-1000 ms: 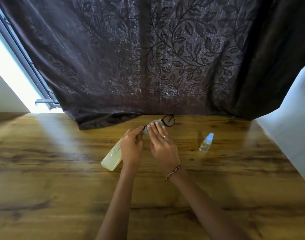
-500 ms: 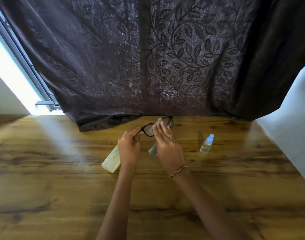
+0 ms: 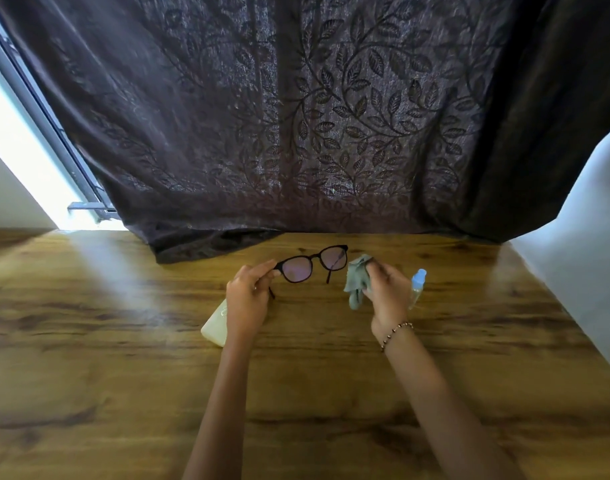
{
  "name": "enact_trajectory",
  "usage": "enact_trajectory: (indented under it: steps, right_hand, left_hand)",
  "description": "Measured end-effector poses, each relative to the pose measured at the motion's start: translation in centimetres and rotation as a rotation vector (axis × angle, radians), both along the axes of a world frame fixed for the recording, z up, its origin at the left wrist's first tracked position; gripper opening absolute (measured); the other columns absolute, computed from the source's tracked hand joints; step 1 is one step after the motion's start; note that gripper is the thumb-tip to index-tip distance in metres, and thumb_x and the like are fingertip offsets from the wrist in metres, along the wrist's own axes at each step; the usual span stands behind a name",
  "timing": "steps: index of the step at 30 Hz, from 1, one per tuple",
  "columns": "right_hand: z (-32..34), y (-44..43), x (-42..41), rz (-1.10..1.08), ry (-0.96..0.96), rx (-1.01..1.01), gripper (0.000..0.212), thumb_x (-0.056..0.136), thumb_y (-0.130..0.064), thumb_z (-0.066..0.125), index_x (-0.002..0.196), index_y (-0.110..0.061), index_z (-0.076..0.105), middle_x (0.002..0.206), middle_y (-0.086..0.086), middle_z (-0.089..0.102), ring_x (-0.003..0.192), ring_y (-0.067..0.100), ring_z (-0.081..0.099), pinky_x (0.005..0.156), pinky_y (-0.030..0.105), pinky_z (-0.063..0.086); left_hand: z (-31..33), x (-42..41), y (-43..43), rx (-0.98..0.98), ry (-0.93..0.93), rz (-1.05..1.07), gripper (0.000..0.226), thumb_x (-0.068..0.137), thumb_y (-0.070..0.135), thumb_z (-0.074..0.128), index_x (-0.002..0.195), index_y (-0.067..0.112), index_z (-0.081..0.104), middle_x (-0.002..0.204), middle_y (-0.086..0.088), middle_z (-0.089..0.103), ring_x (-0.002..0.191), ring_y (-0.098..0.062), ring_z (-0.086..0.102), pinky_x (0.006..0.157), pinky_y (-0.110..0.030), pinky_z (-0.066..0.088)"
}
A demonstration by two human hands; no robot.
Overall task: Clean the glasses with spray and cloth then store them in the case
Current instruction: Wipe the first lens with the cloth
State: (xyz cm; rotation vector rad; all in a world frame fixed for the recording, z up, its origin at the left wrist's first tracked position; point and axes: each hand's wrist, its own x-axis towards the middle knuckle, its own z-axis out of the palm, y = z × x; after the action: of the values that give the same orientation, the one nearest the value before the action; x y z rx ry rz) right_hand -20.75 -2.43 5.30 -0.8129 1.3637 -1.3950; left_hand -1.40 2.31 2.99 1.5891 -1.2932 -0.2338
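Cloth (image 3: 357, 280) now off the lens and drawn away to the right of the glasses (image 3: 312, 263); half a second ago still pressed against them. Wiping contact broken, so probably inspection of the lenses or the end of the cleaning step (judgement only).

Glasses: centre of frame, just below the curtain (image 3: 296, 116) hem, held up above the table (image 3: 123, 375). Left hand (image 3: 246, 301) closed in a pinch on the left end of the frame, other fingers curled. Right hand (image 3: 386, 294) closed around the bunched cloth, loose end hanging down.

Spray bottle (image 3: 417, 285): upright just right of the right hand, lower part hidden behind it. Case (image 3: 215, 327): pale, lying on the table at centre-left, mostly covered by the left hand and wrist (open or shut: cannot tell). Left temple of the glasses largely hidden by the fingers. Lens cleanliness not readable; pinkish reflection only. Storing not yet begun.
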Motion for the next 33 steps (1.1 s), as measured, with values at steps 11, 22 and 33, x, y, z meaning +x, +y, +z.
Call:
enact_trajectory:
  steps: [11, 22, 33]
  right_hand:
    - [0.9, -0.8, 0.5, 0.26, -0.137, 0.15, 0.005, 0.086, -0.012, 0.067, 0.083, -0.013, 0.07, 0.079, 0.001, 0.071, 0.075, 0.012, 0.067, 0.056, 0.023, 0.053]
    - [0.9, -0.1, 1.4, 0.27, -0.041, 0.063, 0.009, 0.085, -0.013, 0.069, 0.094, -0.01, 0.068, 0.086, 0.003, 0.07, 0.08, 0.016, 0.066, 0.069, 0.03, 0.056]
    - [0.5, 0.0, 1.9, 0.054, 0.901, -0.782, 0.009, 0.088, -0.008, 0.065, 0.081, -0.006, 0.06, 0.071, 0.002, 0.062, 0.063, 0.011, 0.058, 0.062, 0.029, 0.051]
  left_hand:
    - [1.5, 2.1, 0.4, 0.292, 0.043, -0.269, 0.046, 0.094, 0.048, 0.043, 0.098, 0.009, 0.068, 0.091, 0.004, 0.063, 0.096, -0.012, 0.054, 0.08, -0.016, 0.039]
    - [4.4, -1.6, -2.5, 0.394, -0.255, -0.314, 0.019, 0.093, 0.03, 0.056, 0.094, 0.02, 0.071, 0.089, 0.002, 0.071, 0.087, -0.018, 0.062, 0.074, -0.029, 0.045]
    - [5.1, -2.1, -2.2, 0.357, -0.141, -0.277, 0.028, 0.093, 0.029, 0.055, 0.067, 0.024, 0.064, 0.067, 0.005, 0.066, 0.075, -0.017, 0.063, 0.072, -0.029, 0.048]
